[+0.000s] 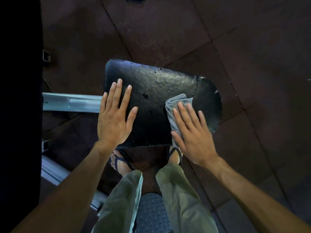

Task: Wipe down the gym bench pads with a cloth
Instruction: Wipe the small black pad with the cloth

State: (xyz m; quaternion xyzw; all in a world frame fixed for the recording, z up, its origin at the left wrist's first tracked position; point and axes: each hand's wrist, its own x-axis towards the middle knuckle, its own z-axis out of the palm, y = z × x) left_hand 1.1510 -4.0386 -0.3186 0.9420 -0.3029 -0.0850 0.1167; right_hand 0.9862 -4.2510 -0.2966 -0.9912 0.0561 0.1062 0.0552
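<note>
1. Bench pad: big black padded seat, centre of view, on a pale metal frame that runs off to the left. Prob. firm foam under a slick, worn cover w/ cracked edges on the far right. Fixed to the frame, so it's braced and pushed against, not lifted. Shiny streaks and a few droplets on the far half suggest it's wet, so likely slippery under a palm

2. Left hand: flat on the near-left part of the pad, fingers straight and spread, gripping nothing. Looks like it steadies the pad or the body

3. Right hand: palm down on the cloth at the pad's right side, fingers straight and slightly fanned, pressing, not pinching

4. Cloth: small grey rag, bunched and folded, partly under the right hand, far end sticking out. Soft, light, limp; will slide easily on a wet cover. Best worked w/ a flat palm over the middle so it doesn't roll up; edges need a fingertip push

5. Droplet: mid-pad, btw the hands, not yet wiped
</note>
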